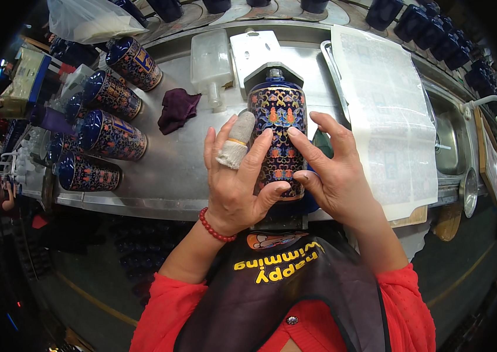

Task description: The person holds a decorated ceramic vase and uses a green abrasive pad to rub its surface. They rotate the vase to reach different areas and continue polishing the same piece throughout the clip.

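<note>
A dark blue bottle [279, 157] with a dense floral pattern in gold, red and blue lies on a dark rest in front of me, its neck pointing away. My left hand [229, 186] is at its left side, fingers spread, with the index fingertip and thumb on the patterned surface. One of its fingers wears a grey cloth finger cover [237, 144] held by a band. From the right, my right hand [337, 176] touches the bottle with index fingertip and thumb, its other fingers apart. Neither hand wraps round the bottle.
Several patterned bottles [112, 134] stand at the left of the metal worktop [169, 161], near a crumpled purple cloth [178, 110]. Pale printed sheets [386, 129] lie at the right, before a sink [450, 141]. A clear plastic container [210, 58] sits behind. Plain blue bottles [412, 23] line the far side.
</note>
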{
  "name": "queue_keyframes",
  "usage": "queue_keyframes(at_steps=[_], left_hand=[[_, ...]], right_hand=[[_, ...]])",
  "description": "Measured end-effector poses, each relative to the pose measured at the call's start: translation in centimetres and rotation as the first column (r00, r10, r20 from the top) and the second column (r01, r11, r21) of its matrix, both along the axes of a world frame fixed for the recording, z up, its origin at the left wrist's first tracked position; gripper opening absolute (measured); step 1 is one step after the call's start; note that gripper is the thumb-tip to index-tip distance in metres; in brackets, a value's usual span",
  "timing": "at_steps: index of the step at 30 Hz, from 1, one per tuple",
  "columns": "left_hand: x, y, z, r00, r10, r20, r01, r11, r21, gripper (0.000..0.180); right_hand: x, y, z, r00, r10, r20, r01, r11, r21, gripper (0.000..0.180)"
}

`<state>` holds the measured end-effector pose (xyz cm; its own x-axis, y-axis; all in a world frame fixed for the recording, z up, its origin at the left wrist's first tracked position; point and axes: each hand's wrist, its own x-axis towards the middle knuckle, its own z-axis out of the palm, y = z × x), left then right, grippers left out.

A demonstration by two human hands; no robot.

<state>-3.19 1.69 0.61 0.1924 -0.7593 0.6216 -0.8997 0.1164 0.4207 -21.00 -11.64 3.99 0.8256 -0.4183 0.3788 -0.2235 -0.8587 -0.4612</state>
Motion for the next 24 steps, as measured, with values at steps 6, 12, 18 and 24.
queue_keyframes(at_steps=[6,12,18,24], left_hand=[[-0.17,-0.13,0.11,0.998,0.008,0.066,-0.011,0.999,0.036,0.069],[-0.01,-0.23,0.38,0.997,-0.005,0.071,0.002,0.999,0.034,0.069],[-0.19,-0.56,0.73,0.995,-0.015,0.098,0.013,1.000,0.018,0.068],[-0.54,-0.94,0.90,0.993,-0.022,0.113,0.020,1.000,0.017,0.070]], right_hand=[[0.12,-0.07,-0.16,1.000,0.022,0.017,-0.022,1.000,-0.017,0.053],[0.05,-0.14,-0.24,0.999,0.017,0.046,-0.019,0.999,0.028,0.053],[0.06,-0.31,-0.33,0.999,0.015,0.049,-0.016,0.999,0.034,0.055],[0.15,-0.38,-0.52,0.998,0.016,0.054,-0.019,0.999,0.045,0.054]])
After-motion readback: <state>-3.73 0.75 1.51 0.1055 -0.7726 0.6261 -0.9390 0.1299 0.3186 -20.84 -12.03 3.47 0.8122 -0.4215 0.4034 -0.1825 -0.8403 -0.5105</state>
